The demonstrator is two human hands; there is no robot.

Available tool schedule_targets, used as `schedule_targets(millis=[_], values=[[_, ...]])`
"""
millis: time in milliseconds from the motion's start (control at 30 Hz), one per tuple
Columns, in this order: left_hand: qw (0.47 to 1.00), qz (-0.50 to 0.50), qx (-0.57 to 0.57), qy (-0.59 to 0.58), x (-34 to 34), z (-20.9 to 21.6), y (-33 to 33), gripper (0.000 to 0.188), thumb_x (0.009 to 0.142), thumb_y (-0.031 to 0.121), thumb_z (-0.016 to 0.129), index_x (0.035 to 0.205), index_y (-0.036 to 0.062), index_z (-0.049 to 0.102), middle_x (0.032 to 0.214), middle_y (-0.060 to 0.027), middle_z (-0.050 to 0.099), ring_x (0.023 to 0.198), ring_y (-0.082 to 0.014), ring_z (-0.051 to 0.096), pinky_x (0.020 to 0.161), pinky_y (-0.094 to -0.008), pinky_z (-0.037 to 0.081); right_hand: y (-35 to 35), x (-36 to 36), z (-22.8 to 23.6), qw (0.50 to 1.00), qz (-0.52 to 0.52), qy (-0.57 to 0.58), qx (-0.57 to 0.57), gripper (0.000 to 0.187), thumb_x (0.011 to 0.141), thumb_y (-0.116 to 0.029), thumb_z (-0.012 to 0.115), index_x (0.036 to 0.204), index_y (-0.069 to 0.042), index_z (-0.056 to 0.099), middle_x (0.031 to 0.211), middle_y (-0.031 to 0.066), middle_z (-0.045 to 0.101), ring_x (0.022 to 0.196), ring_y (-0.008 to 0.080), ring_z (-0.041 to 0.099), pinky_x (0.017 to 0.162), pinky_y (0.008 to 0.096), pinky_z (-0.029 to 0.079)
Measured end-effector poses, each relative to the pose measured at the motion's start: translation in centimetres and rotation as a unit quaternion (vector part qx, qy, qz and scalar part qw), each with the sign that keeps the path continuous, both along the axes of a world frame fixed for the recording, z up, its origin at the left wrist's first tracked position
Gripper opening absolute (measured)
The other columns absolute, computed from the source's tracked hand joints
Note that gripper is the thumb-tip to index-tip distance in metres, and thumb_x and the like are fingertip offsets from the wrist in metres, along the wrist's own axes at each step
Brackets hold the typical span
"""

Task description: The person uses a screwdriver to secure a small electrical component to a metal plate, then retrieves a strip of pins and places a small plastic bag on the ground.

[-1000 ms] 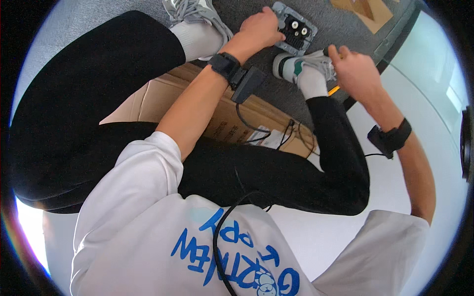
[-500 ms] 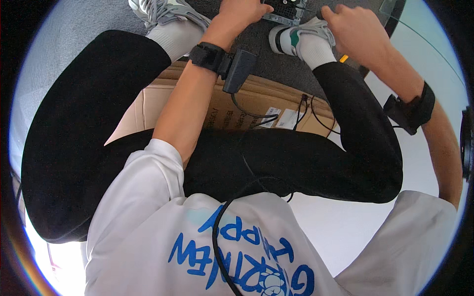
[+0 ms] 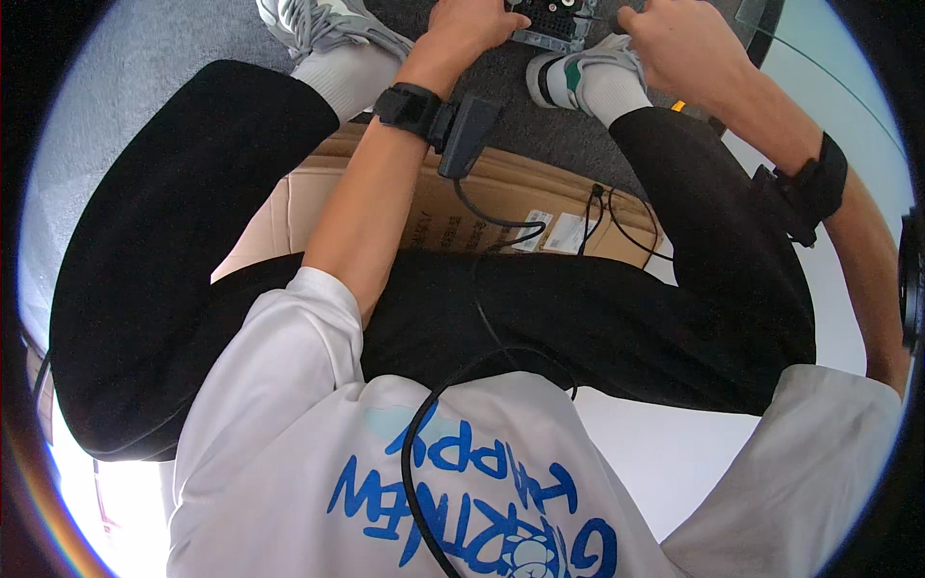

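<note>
At the top edge, a black perforated device in a silvery metal frame (image 3: 549, 37) lies partly out of view. My left hand (image 3: 474, 23) grips its left side, the thumb against the frame and the other fingers largely cut off. To the right, my right hand (image 3: 686, 46) is closed with curled fingers. Between that hand and the device shows a thin shaft (image 3: 599, 18), which looks like a screwdriver; its handle is mostly hidden by the fingers. Each wrist wears a black strap, the left with a black box (image 3: 467, 135) and a cable.
My shoes (image 3: 332, 27) rest on dark grey carpet (image 3: 511, 106), one on each side. A flat cardboard box (image 3: 462, 207) with white labels lies below the device, black cables across it. Something small and orange (image 3: 678, 106) sits near my right leg. A glass edge (image 3: 819, 63) runs at upper right.
My right hand has shifted slightly left and up, and its wrist strap has turned a little. My right knee has moved outward to the right and down. The left hand stays at the device.
</note>
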State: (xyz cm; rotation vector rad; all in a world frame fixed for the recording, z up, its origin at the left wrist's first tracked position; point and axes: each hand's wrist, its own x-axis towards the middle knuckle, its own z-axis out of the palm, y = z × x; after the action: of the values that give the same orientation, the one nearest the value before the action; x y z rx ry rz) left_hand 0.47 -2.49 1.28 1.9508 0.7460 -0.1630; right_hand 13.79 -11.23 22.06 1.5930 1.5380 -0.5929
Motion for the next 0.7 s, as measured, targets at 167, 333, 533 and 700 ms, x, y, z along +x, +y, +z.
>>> schedule_targets(millis=[167,333,533,700], values=[[1.000,-0.005,0.009,0.006,0.1,0.5,-0.2,0.082,0.078,0.030,0.081,0.130,-0.0215,0.042,0.107,-0.0346,0.066,0.107,-0.0472,0.063,0.089,-0.0485,0.052,0.2,-0.1,0.6,1.000,-0.021,0.000,0.001,0.017,0.071,-0.018,0.067,0.075,-0.002,0.069,0.076,0.0206,0.070,0.073,0.0378,0.071,0.066,0.0463,0.057],[1.000,0.001,0.004,0.019,0.1,0.7,-0.2,0.067,0.078,0.031,0.081,0.116,-0.0155,0.050,0.104,-0.0337,0.066,0.104,-0.0473,0.064,0.087,-0.0497,0.053,0.7,-0.2,0.7,0.999,-0.042,0.002,0.023,0.015,0.070,-0.016,0.067,0.068,-0.001,0.070,0.075,0.0222,0.070,0.073,0.0389,0.071,0.067,0.0463,0.057],[1.000,0.010,0.014,-0.020,-0.2,-1.1,-0.4,0.069,0.077,0.030,0.081,0.117,-0.0162,0.049,0.101,-0.0339,0.067,0.102,-0.0473,0.065,0.087,-0.0503,0.053,0.8,-0.4,-0.7,0.995,-0.070,0.007,0.068,0.017,0.070,-0.017,0.066,0.070,-0.001,0.071,0.074,0.0230,0.069,0.073,0.0395,0.070,0.068,0.0470,0.058],[1.000,0.004,0.000,-0.024,-0.2,-1.2,-0.4,0.070,0.078,0.029,0.081,0.118,-0.0171,0.049,0.102,-0.0340,0.067,0.103,-0.0470,0.065,0.087,-0.0499,0.053,1.0,-0.2,-0.9,0.993,-0.089,0.010,0.083,0.017,0.070,-0.016,0.066,0.072,0.000,0.071,0.076,0.0235,0.070,0.074,0.0402,0.070,0.070,0.0479,0.058]])
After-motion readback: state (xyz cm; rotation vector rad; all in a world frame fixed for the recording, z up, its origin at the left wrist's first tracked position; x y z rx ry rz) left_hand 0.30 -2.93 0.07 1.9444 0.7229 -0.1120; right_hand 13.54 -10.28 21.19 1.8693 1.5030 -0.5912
